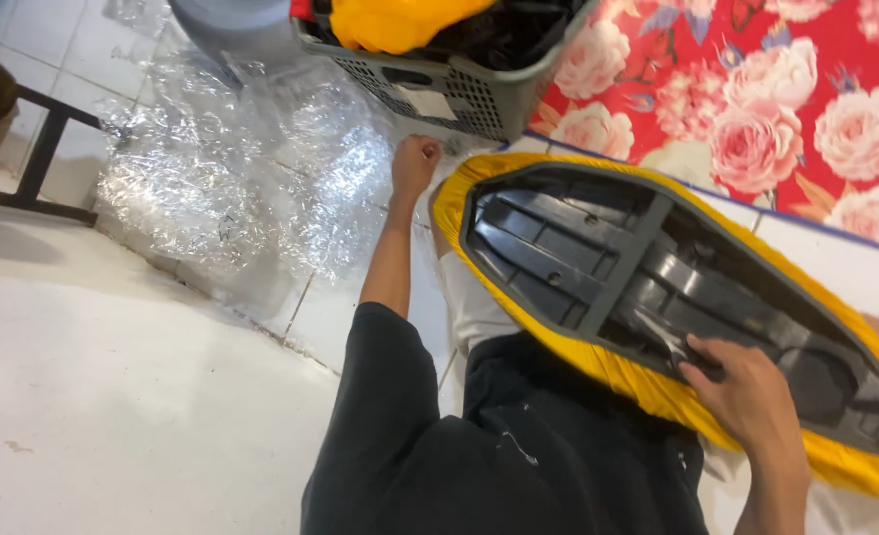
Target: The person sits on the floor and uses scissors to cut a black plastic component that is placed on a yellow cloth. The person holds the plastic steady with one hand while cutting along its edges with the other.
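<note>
On the lap, the long seat (657, 287) is gripped by the right hand (746, 391), while the left hand (414, 163) is closed far off by the basket (459, 94).

Bright, even daylight; glare on the plastic wrap (231, 168), slight motion blur.

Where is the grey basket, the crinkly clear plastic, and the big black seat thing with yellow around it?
grey basket (459, 94): head view, on its mesh side wall.
clear plastic (231, 188): head view, middle of the crumpled sheet.
black seat base (578, 248): head view, on its ribbed underside.
</note>
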